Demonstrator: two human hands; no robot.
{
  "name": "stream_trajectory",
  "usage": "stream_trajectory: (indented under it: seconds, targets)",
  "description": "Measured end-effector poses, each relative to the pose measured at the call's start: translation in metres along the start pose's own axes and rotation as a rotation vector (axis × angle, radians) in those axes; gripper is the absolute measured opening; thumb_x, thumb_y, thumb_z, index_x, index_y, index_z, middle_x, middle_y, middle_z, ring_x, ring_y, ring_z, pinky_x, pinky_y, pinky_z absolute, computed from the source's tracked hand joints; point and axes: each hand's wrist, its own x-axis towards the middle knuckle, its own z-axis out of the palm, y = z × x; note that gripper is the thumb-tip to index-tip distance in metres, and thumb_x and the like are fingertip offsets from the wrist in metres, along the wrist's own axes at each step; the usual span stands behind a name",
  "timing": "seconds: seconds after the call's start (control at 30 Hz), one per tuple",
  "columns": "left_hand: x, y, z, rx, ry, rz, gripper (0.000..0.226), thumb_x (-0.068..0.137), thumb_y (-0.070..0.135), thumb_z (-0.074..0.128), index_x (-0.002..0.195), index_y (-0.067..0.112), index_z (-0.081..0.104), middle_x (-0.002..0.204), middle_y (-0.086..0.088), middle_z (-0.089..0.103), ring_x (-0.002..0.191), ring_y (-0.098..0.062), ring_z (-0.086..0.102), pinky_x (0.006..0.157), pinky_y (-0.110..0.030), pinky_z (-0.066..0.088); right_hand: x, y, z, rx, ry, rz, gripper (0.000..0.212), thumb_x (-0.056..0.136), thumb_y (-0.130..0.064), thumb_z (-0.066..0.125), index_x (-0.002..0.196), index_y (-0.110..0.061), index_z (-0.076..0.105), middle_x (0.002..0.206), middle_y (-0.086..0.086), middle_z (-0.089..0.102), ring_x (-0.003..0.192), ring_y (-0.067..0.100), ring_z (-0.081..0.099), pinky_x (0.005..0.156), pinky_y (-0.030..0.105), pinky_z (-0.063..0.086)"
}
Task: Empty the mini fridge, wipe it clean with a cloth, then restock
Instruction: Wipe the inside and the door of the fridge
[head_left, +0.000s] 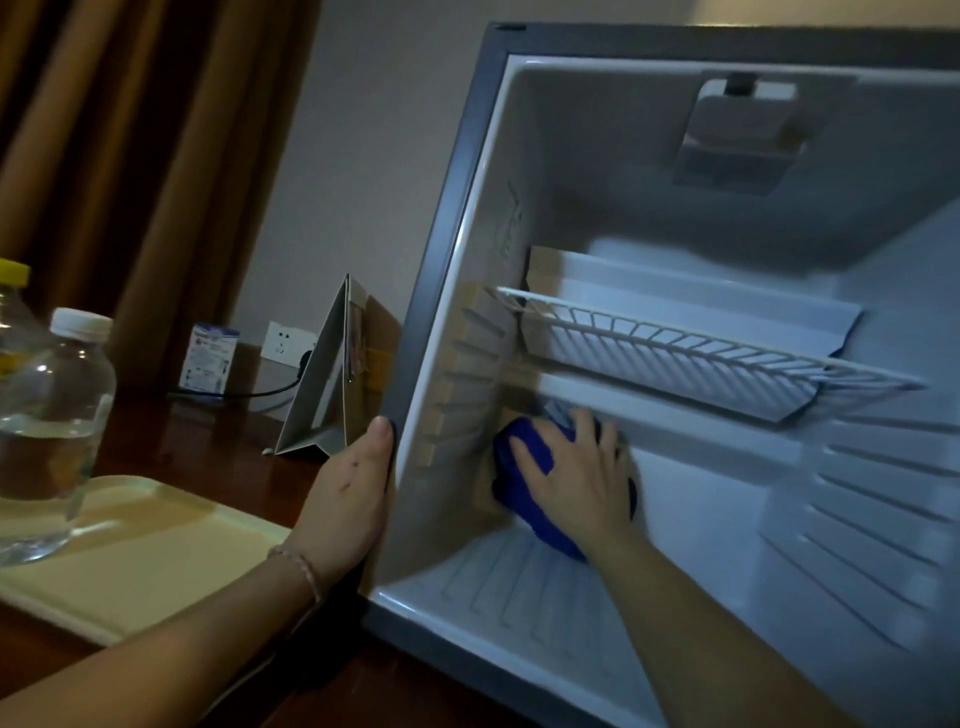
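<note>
Dark wooden counter (197, 447) carries a cream tray (145, 551) before brown curtains (130, 156). My left hand (348, 499) lies flat-fingered against the mini fridge (441, 218); my right hand (576, 467) presses spread fingers on the blue cloth (524, 457).

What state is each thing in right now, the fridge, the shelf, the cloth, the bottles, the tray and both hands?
Mini fridge: open, emptied.
Wire shelf: in place, bare.
Blue cloth: bunched, pressed against the lower left inside corner.
Right hand: spread flat on the cloth.
Left hand: resting against the fridge's outer side.
Water bottle: capped, upright, partly full.
Yellow-capped bottle: capped, upright.
Tray: flat on the table.
</note>
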Motion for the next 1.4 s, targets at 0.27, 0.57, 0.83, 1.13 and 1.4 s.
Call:
stream_trajectory:
  seconds: [0.27,0.57,0.83,1.13,1.4]
  targets:
    - [0.001,-0.004,0.000,-0.003,0.032,0.032,0.069,0.083,0.066,0.022,0.085,0.016,0.070,0.078,0.003,0.072,0.072,-0.010,0.069,0.079,-0.042,0.057,0.000,-0.010,0.039,-0.277,0.131,-0.062,0.033,0.082,-0.053,0.072,0.097,-0.024,0.069,0.112,0.013,0.059,0.099,0.039,0.043,0.075,0.058,0.043]
    - [0.003,-0.012,-0.001,0.000,0.034,0.021,0.067,0.086,0.066,0.025,0.084,0.018,0.071,0.078,0.005,0.074,0.071,-0.009,0.070,0.078,-0.043,0.058,-0.010,0.027,0.034,-0.332,0.202,-0.154,0.038,0.092,-0.053,0.044,0.096,-0.026,0.070,0.116,0.012,0.060,0.100,0.038,0.042,0.071,0.054,0.042]
    - [-0.004,-0.006,0.002,-0.008,0.068,-0.003,0.054,0.092,0.063,0.027,0.078,0.029,0.067,0.075,0.007,0.071,0.071,-0.002,0.068,0.070,-0.029,0.055,-0.054,0.105,-0.002,-0.303,0.275,0.263,0.041,0.098,-0.048,0.047,0.107,-0.014,0.067,0.121,0.023,0.051,0.103,0.047,0.043,0.080,0.062,0.042]
    - [0.001,-0.013,0.002,-0.032,0.084,0.008,0.064,0.086,0.068,0.029,0.085,0.019,0.072,0.083,-0.002,0.073,0.085,-0.016,0.069,0.087,-0.045,0.056,-0.043,0.085,0.019,-0.197,0.370,0.332,0.033,0.096,-0.041,0.062,0.112,-0.014,0.067,0.125,0.027,0.049,0.109,0.052,0.041,0.085,0.072,0.036]
    - [0.002,-0.015,0.001,0.038,0.077,0.087,0.080,0.086,0.068,0.025,0.094,0.000,0.067,0.088,-0.018,0.069,0.080,-0.020,0.065,0.079,-0.041,0.053,-0.010,0.012,0.051,-0.176,0.376,0.199,0.028,0.092,-0.042,0.065,0.104,-0.017,0.064,0.120,0.021,0.047,0.102,0.043,0.036,0.079,0.067,0.038]
